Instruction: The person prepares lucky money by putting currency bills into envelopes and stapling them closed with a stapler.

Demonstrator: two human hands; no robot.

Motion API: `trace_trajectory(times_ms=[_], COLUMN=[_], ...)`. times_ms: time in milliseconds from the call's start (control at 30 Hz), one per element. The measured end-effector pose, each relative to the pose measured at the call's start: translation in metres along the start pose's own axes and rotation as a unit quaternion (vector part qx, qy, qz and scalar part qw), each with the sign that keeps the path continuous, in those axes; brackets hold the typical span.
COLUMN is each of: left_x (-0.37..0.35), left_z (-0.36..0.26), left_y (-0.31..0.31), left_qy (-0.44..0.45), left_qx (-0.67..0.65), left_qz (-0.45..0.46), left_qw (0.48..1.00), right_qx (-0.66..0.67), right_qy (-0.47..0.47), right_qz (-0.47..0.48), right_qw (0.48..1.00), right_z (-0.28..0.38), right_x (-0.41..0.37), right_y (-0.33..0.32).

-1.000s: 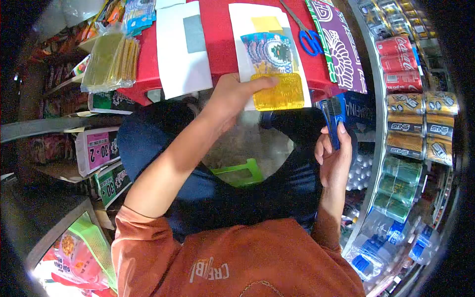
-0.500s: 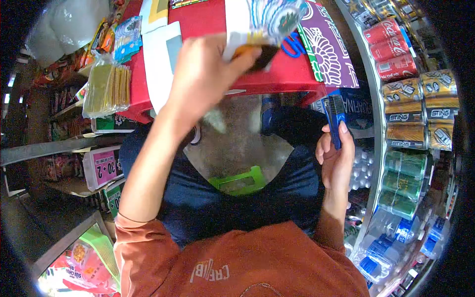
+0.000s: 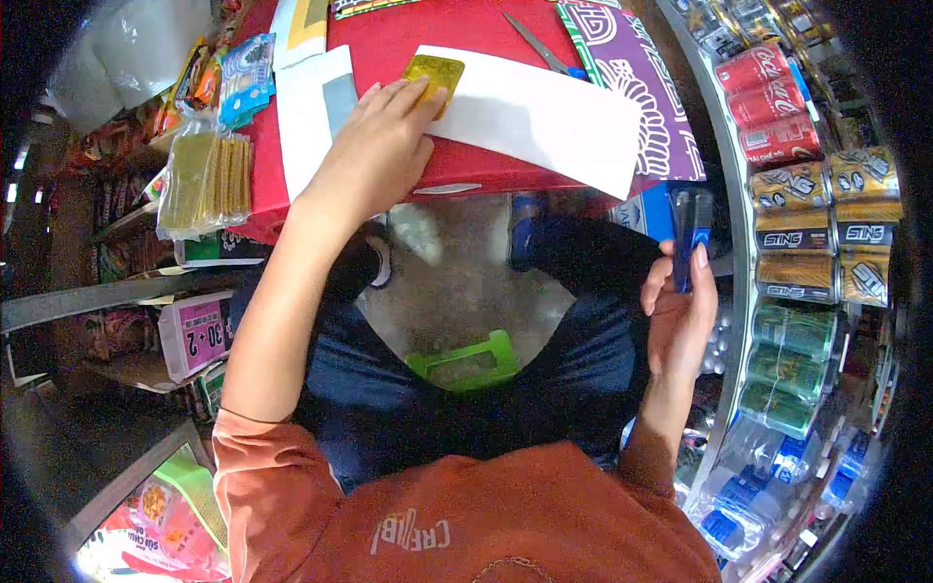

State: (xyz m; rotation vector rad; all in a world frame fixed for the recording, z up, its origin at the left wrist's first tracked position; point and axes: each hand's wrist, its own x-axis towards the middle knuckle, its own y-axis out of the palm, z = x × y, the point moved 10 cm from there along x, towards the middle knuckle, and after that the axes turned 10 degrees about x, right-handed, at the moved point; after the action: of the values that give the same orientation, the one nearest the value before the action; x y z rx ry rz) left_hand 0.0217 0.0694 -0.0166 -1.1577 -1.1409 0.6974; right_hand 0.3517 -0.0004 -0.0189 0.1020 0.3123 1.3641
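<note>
My left hand [image 3: 384, 141] lies on a gold-coloured flat card or packet [image 3: 437, 70], its fingers stretched out over the near side. The gold piece rests on the left end of a long white paper strip [image 3: 544, 112]. That strip slants across a red table [image 3: 389, 34], and its right end overlaps a purple patterned sheet [image 3: 661, 136]. Closed around a dark blue stapler [image 3: 692, 233], my right hand [image 3: 685, 311] is held off the table's front right corner. The stapler points away from me, with its lower end in my fingers.
Scissors [image 3: 535, 44] lie behind the strip. Another white strip [image 3: 311, 107] and a bagged stack of yellowish sheets [image 3: 206, 180] are at the left. Drink cans [image 3: 797, 233] and water bottles [image 3: 748, 505] line the right shelf. A green plastic stool [image 3: 466, 361] is below, between my legs.
My left hand has brought the strip down from a blurred, raised position to lie flat, white side up, and its fingers now rest on the gold piece. My right hand moved slightly right with the stapler.
</note>
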Motion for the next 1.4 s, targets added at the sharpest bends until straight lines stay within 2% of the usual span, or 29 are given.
trace_trajectory(times_ms=[133,233,267,367,500,600,700,800,900,1033,1400], left_x=[-0.006,-0.010,-0.011,-0.013,-0.019,-0.021,-0.025,-0.027,-0.028,-0.030,-0.039], left_z=[0.007,0.008,0.007,0.008,0.010,0.010,0.013,0.014,0.015,0.015,0.009], left_y=[0.004,0.004,0.005,0.003,0.001,-0.001,-0.001,-0.002,-0.002,-0.003,-0.011], left_qy=[-0.016,-0.017,-0.014,-0.013,-0.014,-0.021,-0.028,-0.035,-0.041,-0.047,-0.039], left_qx=[-0.015,-0.015,-0.014,-0.013,-0.004,-0.014,-0.029,-0.035,-0.051,-0.056,-0.016], left_qz=[0.005,-0.008,-0.010,-0.017,-0.030,-0.025,-0.028,-0.043,-0.056,-0.055,-0.113], left_qw=[1.000,1.000,1.000,1.000,0.999,0.999,0.999,0.998,0.996,0.996,0.993], right_qx=[-0.046,0.003,0.020,0.007,-0.107,-0.219,-0.200,-0.218,-0.248,-0.277,-0.255], right_qy=[-0.068,-0.118,-0.119,-0.124,-0.124,-0.211,-0.143,-0.186,-0.171,-0.196,-0.173], right_qz=[-0.001,0.017,0.046,0.054,0.143,0.211,0.276,0.346,0.345,0.346,0.367], right_qw=[0.997,0.993,0.992,0.991,0.976,0.929,0.929,0.893,0.889,0.875,0.877], right_z=[0.019,0.027,0.031,0.039,0.045,0.049,0.022,0.006,-0.012,-0.023,-0.030], right_x=[0.006,0.016,0.019,0.030,0.059,0.079,0.121,0.131,0.140,0.132,0.119], right_y=[0.014,0.022,0.031,0.065,0.136,0.197,0.235,0.269,0.272,0.270,0.275])
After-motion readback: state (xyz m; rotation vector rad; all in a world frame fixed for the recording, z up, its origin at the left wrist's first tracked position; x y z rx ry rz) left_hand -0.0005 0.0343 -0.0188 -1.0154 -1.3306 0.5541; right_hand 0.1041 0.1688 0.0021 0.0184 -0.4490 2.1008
